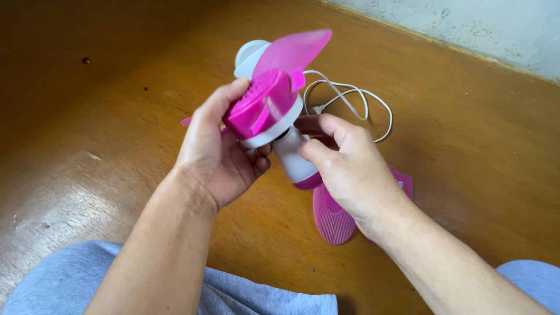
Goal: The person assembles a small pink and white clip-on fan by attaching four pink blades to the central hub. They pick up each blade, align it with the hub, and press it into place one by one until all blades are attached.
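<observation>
A small pink and white table fan [268,108] is held above a wooden floor. My left hand [219,154] grips the fan's round pink motor housing from the left, thumb along its side. My right hand [350,169] holds the white neck [294,163] just below the head, fingers wrapped around it. A translucent pink blade [294,49] sticks up from the head. The fan's pink base [332,219] shows beneath my right hand, partly hidden by it.
The fan's white cord [350,96] lies coiled on the brown wooden floor [466,134] behind it. A pale concrete wall [484,26] runs along the far right. My grey-clad knees [70,274] are at the bottom edge.
</observation>
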